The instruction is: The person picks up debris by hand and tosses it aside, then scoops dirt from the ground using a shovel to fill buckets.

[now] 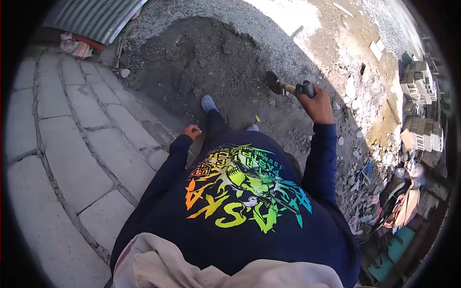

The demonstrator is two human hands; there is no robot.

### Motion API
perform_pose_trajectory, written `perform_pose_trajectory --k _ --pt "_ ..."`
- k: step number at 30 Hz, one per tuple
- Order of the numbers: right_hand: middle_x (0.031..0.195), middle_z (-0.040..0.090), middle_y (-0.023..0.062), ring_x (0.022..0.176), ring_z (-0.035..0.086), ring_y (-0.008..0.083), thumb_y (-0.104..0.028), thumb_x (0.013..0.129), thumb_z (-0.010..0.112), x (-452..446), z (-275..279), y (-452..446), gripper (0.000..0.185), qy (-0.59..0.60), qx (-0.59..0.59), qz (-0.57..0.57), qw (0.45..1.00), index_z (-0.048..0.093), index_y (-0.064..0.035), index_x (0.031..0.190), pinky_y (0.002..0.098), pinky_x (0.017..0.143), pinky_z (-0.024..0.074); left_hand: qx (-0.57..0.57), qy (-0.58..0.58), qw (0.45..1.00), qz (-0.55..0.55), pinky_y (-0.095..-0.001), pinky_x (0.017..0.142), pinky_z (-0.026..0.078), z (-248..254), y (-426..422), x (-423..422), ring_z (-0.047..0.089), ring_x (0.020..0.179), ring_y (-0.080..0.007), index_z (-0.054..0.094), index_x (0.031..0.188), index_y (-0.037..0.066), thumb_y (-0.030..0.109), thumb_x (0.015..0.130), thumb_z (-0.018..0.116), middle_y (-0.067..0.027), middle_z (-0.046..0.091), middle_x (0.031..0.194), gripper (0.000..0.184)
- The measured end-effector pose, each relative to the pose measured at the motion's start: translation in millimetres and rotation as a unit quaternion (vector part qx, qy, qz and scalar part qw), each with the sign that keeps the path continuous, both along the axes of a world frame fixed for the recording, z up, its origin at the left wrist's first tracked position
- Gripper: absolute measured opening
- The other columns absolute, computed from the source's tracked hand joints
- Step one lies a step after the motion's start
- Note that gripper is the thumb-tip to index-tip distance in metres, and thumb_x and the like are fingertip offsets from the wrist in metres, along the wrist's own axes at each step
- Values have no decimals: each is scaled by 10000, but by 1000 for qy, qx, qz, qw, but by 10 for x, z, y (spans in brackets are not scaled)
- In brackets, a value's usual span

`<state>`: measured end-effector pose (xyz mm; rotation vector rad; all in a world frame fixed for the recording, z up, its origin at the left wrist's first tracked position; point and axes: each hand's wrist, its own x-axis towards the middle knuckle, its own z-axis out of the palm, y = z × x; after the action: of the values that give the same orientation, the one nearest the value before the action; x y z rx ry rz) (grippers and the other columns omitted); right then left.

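My right hand (317,104) is wrapped round the dark grip of a shovel (289,88), out to the right of my body. The shovel's short-looking wooden shaft runs away from the grip, and its dark blade (273,81) is down at the dirt. Whether the blade is in the soil or just resting on it, I cannot tell. My left hand (192,132) hangs by my left thigh, fingers curled in, with nothing visible in them. It is beside the block wall (72,139) and touches no tool.
Dark loose soil (177,62) lies ahead, with a gravel heap (269,38) behind it. Corrugated metal sheet (96,19) stands at the upper left. Stacked hollow blocks (418,86) and a heap of cloth and debris (401,197) are on the right. My clog (208,103) is on the dirt.
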<state>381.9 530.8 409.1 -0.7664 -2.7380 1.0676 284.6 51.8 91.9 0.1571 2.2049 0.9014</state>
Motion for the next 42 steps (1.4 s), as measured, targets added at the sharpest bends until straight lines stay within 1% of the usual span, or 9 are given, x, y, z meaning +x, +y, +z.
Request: perform_pose_trajectory --k 10,16,21,29,32,35,37,40,42 --pt "618 561 98 560 521 180 -350 757 675 -137 124 -121 372 -1 -15 2 1000 603 11 802 336 556 418 -101 -85 986 104 -334 757 479 -62 -924 750 614 824 -207 639 885 72 317 734 718 -97 647 855 299" --pt "623 572 101 569 532 178 -363 757 685 -479 101 -213 394 -4 -48 23 999 630 18 841 331 565 425 -58 -41 995 77 -294 648 484 180 -461 619 599 690 -152 611 926 57 287 768 705 -62 633 795 295" --pt "658 612 117 598 569 183 -335 764 673 -748 39 -183 367 31 -48 59 997 635 22 839 320 592 447 -23 -25 999 41 -312 770 477 411 -59 225 605 834 -171 602 945 52 279 792 681 -73 640 882 285" --pt "679 611 93 631 581 147 -308 802 656 -1097 89 -303 353 -22 -51 38 998 647 13 947 292 603 458 -24 -36 999 29 -313 775 476 224 -56 -242 603 838 -170 598 966 52 268 797 677 -74 639 901 286" --pt "631 595 101 579 561 176 -328 768 674 -1286 67 -475 358 -29 -30 32 999 629 20 837 323 570 445 7 -60 998 29 -312 777 476 175 13 -439 603 842 -169 599 971 46 273 799 677 -72 639 908 295" --pt "575 515 67 530 484 152 -315 765 685 -1605 308 -692 344 -100 -59 66 991 609 17 818 319 527 395 55 -64 996 18 -307 778 475 423 258 -642 602 841 -165 600 975 38 269 808 675 -68 638 915 295" --pt "562 445 38 513 403 121 -269 767 690 -1849 737 -847 298 -167 27 204 964 595 9 814 300 499 335 79 -38 996 14 -303 780 475 709 526 -1028 601 838 -161 600 978 34 259 816 672 -66 636 916 287" --pt "617 479 -32 517 372 47 -212 792 663 -2242 1359 -1094 253 -145 -132 114 974 626 0 926 218 477 272 220 -75 972 29 -269 761 471 1292 791 -1411 596 818 -123 598 981 32 234 837 661 -51 636 892 256" --pt "615 476 -43 497 367 32 -247 794 656 -2475 1609 -1224 335 -112 -122 106 980 624 11 1004 192 471 259 308 -154 938 -36 -238 711 471 1701 902 -1791 592 781 -87 604 980 33 218 852 648 -36 640 867 229"
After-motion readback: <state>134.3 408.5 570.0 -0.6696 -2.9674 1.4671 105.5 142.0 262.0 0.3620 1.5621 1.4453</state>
